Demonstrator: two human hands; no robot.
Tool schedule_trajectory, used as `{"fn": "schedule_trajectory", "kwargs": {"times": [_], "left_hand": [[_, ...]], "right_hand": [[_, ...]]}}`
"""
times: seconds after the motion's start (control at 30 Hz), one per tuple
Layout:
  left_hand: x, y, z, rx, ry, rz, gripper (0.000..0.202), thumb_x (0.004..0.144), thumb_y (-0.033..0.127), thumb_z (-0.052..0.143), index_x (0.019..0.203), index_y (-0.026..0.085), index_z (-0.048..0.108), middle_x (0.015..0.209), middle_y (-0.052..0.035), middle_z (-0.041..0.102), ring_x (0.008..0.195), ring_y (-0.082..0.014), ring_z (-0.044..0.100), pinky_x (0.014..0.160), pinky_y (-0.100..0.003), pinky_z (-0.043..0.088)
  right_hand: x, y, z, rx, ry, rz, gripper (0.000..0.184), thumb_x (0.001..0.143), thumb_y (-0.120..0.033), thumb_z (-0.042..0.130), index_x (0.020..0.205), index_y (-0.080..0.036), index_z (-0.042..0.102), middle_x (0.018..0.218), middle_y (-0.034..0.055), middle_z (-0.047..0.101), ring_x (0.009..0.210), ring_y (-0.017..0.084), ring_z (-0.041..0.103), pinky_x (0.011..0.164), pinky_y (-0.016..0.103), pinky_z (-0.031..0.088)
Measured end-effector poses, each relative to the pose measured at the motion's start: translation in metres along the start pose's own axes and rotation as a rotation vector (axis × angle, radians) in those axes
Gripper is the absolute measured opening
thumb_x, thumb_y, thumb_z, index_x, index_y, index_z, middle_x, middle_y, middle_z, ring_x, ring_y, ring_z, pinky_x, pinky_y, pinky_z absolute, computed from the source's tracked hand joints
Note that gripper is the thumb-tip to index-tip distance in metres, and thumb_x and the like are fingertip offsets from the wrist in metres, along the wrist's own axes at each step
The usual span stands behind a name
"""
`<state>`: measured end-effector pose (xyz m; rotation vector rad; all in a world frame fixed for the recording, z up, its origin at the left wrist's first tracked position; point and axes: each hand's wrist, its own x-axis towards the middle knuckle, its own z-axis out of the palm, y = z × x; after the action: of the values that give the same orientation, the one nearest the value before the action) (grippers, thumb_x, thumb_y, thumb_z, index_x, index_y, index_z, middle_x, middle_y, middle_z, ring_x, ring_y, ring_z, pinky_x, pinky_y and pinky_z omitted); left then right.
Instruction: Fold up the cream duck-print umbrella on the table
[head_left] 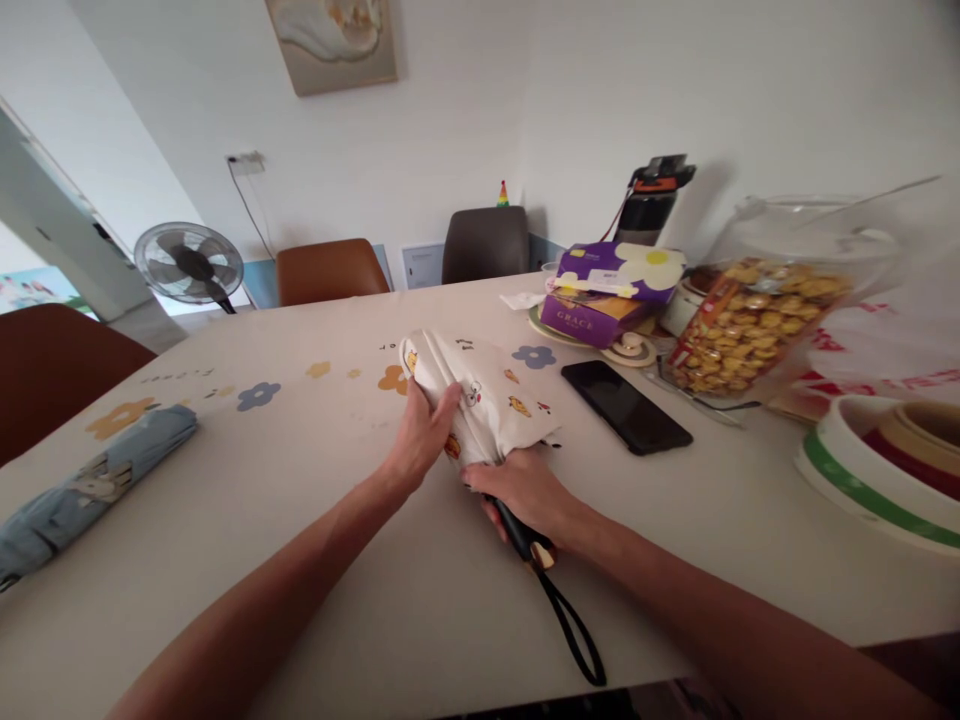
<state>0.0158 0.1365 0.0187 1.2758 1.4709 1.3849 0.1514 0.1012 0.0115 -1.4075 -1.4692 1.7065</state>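
A white folding umbrella (487, 385) with small cartoon prints lies on the table (315, 520), its canopy loosely gathered. My left hand (421, 435) grips the canopy fabric on its left side, fingers closed over the folds. My right hand (525, 490) is wrapped round the umbrella's black handle (525, 540) at the near end. A black wrist strap (574, 625) trails from the handle toward the table's front edge.
A folded blue umbrella (90, 485) lies at the far left. A black phone (625, 405) rests right of the white umbrella. Purple boxes (611, 290), a snack jar (757, 320), stacked bowls (885, 460) and a flask (651, 200) crowd the right. Chairs (330, 270) and a fan (189, 262) stand behind.
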Motion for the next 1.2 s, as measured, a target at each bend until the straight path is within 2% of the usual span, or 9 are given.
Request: {"fn": "schedule_trajectory", "kwargs": {"times": [0.13, 0.23, 0.4, 0.57, 0.7, 0.8, 0.9, 1.07, 1.2], "left_hand": [[0.007, 0.008, -0.003, -0.34, -0.068, -0.125, 0.046, 0.076, 0.047, 0.058, 0.111, 0.018, 0.055, 0.109, -0.0116, 0.062, 0.105, -0.0256, 0.056, 0.088, -0.037, 0.046], [0.016, 0.015, -0.012, -0.496, -0.051, -0.258, 0.054, 0.071, 0.053, 0.06, 0.11, 0.016, 0.057, 0.103, -0.0128, 0.065, 0.102, -0.0272, 0.058, 0.088, -0.038, 0.048], [0.034, 0.023, -0.031, -0.667, -0.047, -0.304, 0.055, 0.07, 0.059, 0.058, 0.104, 0.017, 0.06, 0.091, -0.0114, 0.067, 0.093, -0.0264, 0.062, 0.086, -0.037, 0.048], [0.062, 0.017, -0.061, -0.778, 0.093, -0.349, 0.032, 0.081, 0.042, 0.045, 0.085, 0.014, 0.059, 0.065, -0.0064, 0.062, 0.065, -0.0191, 0.061, 0.066, -0.031, 0.051], [0.071, 0.019, -0.08, -0.69, 0.226, -0.322, 0.009, 0.075, 0.017, 0.046, 0.071, 0.015, 0.054, 0.058, -0.0003, 0.054, 0.049, -0.0111, 0.05, 0.05, -0.023, 0.043], [0.066, 0.03, -0.083, -0.605, 0.304, -0.222, 0.007, 0.071, 0.013, 0.05, 0.074, 0.014, 0.056, 0.07, -0.0021, 0.059, 0.056, -0.0099, 0.052, 0.048, -0.021, 0.039], [0.058, 0.035, -0.078, -0.486, 0.288, -0.115, 0.008, 0.071, 0.021, 0.056, 0.076, 0.014, 0.058, 0.08, -0.0045, 0.06, 0.064, -0.011, 0.054, 0.051, -0.022, 0.039], [0.055, 0.015, -0.065, -0.107, 0.231, -0.02, 0.038, 0.075, 0.054, 0.053, 0.067, 0.017, 0.054, 0.062, -0.001, 0.051, 0.06, -0.013, 0.048, 0.055, -0.025, 0.039], [0.055, 0.004, -0.062, 0.149, 0.317, 0.083, 0.04, 0.082, 0.055, 0.04, 0.069, 0.018, 0.05, 0.069, -0.0025, 0.052, 0.068, -0.0154, 0.049, 0.062, -0.028, 0.041]], "right_hand": [[-0.004, -0.001, 0.001, 0.023, -0.06, 0.028, 0.021, 0.072, -0.028, 0.056, 0.055, -0.017, 0.048, 0.037, -0.0029, 0.046, 0.028, 0.009, 0.042, 0.028, 0.02, 0.036], [-0.007, -0.002, 0.002, 0.056, -0.17, 0.055, 0.024, 0.073, -0.029, 0.054, 0.054, -0.018, 0.046, 0.035, -0.003, 0.045, 0.028, 0.009, 0.041, 0.028, 0.02, 0.035], [-0.012, -0.001, 0.001, 0.13, -0.352, 0.054, 0.021, 0.073, -0.03, 0.053, 0.057, -0.019, 0.044, 0.034, -0.0049, 0.043, 0.026, 0.01, 0.041, 0.027, 0.02, 0.032], [-0.015, -0.006, -0.001, 0.273, -0.547, 0.064, 0.023, 0.072, -0.034, 0.05, 0.058, -0.019, 0.041, 0.034, -0.0066, 0.04, 0.024, 0.009, 0.038, 0.024, 0.02, 0.029], [-0.011, -0.006, -0.004, 0.343, -0.557, -0.001, 0.027, 0.072, -0.037, 0.052, 0.056, -0.019, 0.04, 0.034, -0.007, 0.039, 0.024, 0.008, 0.037, 0.025, 0.019, 0.029], [-0.008, -0.004, -0.008, 0.35, -0.507, -0.01, 0.03, 0.074, -0.037, 0.051, 0.053, -0.018, 0.038, 0.035, -0.0068, 0.038, 0.025, 0.007, 0.037, 0.027, 0.018, 0.03], [-0.005, -0.002, -0.011, 0.37, -0.503, -0.005, 0.031, 0.075, -0.037, 0.049, 0.053, -0.018, 0.039, 0.034, -0.007, 0.036, 0.025, 0.006, 0.036, 0.028, 0.018, 0.029], [-0.003, -0.002, -0.014, 0.424, -0.603, 0.033, 0.027, 0.077, -0.036, 0.049, 0.058, -0.016, 0.045, 0.036, -0.0072, 0.038, 0.026, 0.006, 0.037, 0.029, 0.016, 0.03], [-0.002, -0.003, -0.013, 0.445, -0.622, 0.063, 0.026, 0.076, -0.038, 0.047, 0.066, -0.015, 0.052, 0.035, -0.0077, 0.038, 0.026, 0.007, 0.036, 0.029, 0.017, 0.03]]}}
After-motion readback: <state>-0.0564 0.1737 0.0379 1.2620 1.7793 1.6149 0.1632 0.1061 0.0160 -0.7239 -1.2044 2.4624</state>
